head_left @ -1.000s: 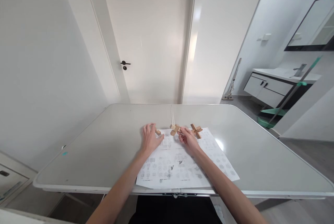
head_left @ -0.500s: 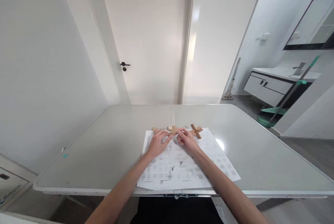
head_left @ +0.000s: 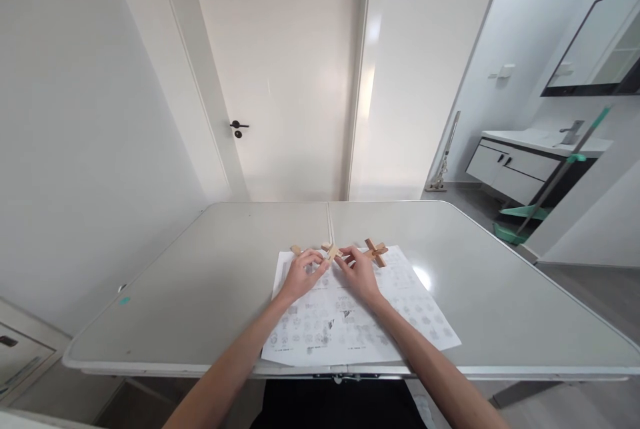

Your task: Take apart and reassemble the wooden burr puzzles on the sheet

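Between my two hands is a small cluster of wooden puzzle pieces (head_left: 332, 253), light in colour and crossing one another. My left hand (head_left: 301, 274) grips its left side with thumb and fingers. From the right, my right hand (head_left: 359, 270) pinches the cluster, its fingertips partly hidden. Just beyond my right hand lies a cross-shaped wooden puzzle (head_left: 377, 252) of interlocked bars. Another wooden piece (head_left: 296, 250) shows behind my left fingers. Under both hands a printed sheet (head_left: 340, 322) with rows of grey diagrams lies on the table.
The grey folding table (head_left: 200, 302) has a seam down its middle and a metal latch (head_left: 338, 379) at the front edge. A closed white door (head_left: 285, 82) stands behind it. A sink cabinet (head_left: 517, 166) and green dustpan (head_left: 509, 234) are at the right.
The wooden cluster has turned slightly between my hands. My right hand has shifted a little, with its fingers lower against the piece. The cross-shaped puzzle stays in place.
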{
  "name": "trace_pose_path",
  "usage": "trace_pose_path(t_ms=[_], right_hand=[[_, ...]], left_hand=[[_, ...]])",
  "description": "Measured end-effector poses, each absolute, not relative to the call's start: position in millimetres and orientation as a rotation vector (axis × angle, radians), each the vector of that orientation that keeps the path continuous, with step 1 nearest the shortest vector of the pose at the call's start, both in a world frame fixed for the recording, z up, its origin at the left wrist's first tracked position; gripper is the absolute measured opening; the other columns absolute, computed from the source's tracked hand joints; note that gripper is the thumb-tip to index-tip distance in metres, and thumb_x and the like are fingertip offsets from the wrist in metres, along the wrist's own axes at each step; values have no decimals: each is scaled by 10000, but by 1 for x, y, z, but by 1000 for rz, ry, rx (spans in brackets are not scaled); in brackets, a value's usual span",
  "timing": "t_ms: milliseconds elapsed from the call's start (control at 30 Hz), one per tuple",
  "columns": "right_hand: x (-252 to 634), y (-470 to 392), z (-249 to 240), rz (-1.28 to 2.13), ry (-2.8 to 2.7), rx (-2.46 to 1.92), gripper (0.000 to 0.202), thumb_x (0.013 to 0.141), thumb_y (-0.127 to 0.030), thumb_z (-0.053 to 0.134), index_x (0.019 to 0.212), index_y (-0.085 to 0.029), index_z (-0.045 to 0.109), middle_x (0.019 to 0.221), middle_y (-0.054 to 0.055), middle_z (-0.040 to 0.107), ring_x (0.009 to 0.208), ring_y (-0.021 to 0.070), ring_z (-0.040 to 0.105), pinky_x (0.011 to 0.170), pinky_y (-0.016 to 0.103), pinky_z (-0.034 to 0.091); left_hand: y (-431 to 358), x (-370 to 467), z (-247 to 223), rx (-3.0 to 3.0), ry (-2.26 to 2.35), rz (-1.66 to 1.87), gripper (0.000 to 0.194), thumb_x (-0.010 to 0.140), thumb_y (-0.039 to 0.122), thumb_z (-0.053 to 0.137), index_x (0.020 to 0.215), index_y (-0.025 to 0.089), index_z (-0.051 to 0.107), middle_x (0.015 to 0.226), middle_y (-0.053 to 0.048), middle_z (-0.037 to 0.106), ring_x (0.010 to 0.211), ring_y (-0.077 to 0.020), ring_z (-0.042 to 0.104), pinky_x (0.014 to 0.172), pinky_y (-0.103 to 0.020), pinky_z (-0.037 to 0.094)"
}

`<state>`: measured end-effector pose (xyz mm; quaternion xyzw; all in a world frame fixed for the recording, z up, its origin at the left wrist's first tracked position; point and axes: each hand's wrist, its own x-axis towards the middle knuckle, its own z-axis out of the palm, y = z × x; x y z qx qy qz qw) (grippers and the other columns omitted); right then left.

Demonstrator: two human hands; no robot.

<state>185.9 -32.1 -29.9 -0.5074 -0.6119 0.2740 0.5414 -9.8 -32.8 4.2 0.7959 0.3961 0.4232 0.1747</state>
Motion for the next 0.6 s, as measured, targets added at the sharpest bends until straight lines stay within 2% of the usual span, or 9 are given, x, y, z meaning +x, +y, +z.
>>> trace_pose_path(t_ms=[100, 233, 400, 600], right_hand=[[186, -32, -34, 571, -1497, -1280, 272, 900, -463, 654, 974, -203, 684, 879, 70, 764, 720, 228, 676, 648, 316, 464], [186, -32, -38, 489, -1558, -1366, 177, 891, -388, 635, 941, -222, 670, 793, 34, 739, 697, 223, 668, 633, 301, 439], [187, -33, -39, 427, -1628, -1425, 117, 889, -348, 611, 897, -238, 650, 835, 27, 739, 721, 215, 656, 626, 287, 412], [187, -33, -40, 380, -1673, -1460, 101, 895, -320, 594, 902, -229, 638, 874, 33, 734, 755, 210, 657, 644, 283, 409]], left_hand=[[-30, -11, 4, 2276, 1236, 1229, 277, 966, 371, 626, 731, 225, 653, 954, -31, 741, 920, -196, 703, 868, -311, 551], [-22, -24, 8, 2259, 1568, 1319, 246, 926, 327, 641, 699, 234, 620, 861, -50, 694, 938, -248, 645, 933, -395, 501], [-15, -48, 15, 2229, 1958, 1273, 265, 861, 319, 696, 621, 235, 619, 989, -101, 692, 1091, -329, 565, 1038, -496, 396], [-14, -57, 10, 2259, 2151, 1044, 336, 840, 347, 690, 535, 225, 619, 1092, -117, 695, 1122, -340, 543, 1016, -495, 381]])
